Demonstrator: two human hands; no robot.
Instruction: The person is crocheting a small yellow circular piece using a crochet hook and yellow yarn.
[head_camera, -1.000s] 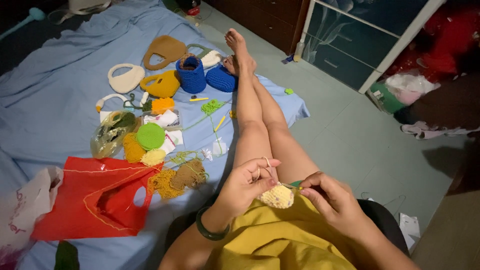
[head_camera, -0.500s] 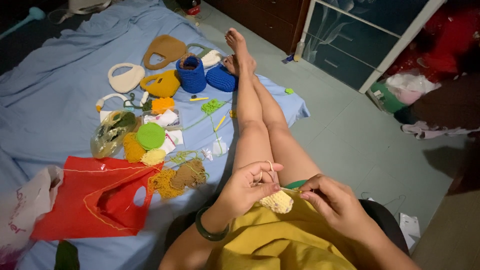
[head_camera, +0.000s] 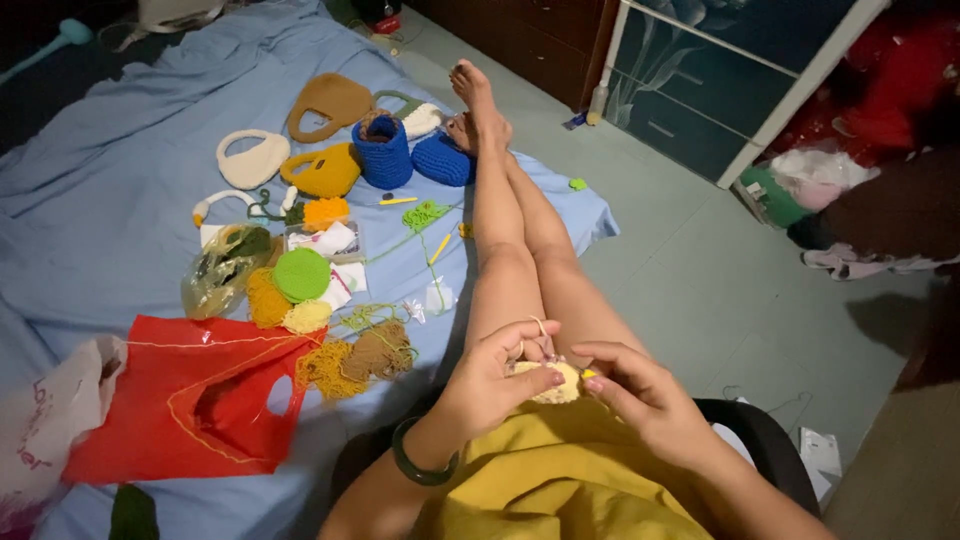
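1. Left hand (head_camera: 495, 375) pinches a small pale-yellow crochet piece (head_camera: 553, 382) between thumb and fingers; grip is narrow and closed on its left edge, likely to keep the fabric steady over the lap.
2. Right hand (head_camera: 640, 395) meets the piece from the right, fingers pinched on a thin tool, probably a crochet hook (head_camera: 588, 374); only a yellowish tip shows, so kind is uncertain.
3. The piece sits between the 2 hands, touching both, just above the yellow garment (head_camera: 560, 480) and over the thighs.
4. A strand of yarn looks looped over a left finger (head_camera: 540, 325), judged to hold tension.
5. Legs stretch out along the blue sheet (head_camera: 110, 190), leaving finished items within reach: 2 blue crochet shoes (head_camera: 385, 155), brown bag (head_camera: 330, 102), mustard bag (head_camera: 322, 172), green disc (head_camera: 301, 274), yarn tangles (head_camera: 362, 357).
6. Red plastic bag (head_camera: 170, 400) lies open to the left, well apart from the hands.
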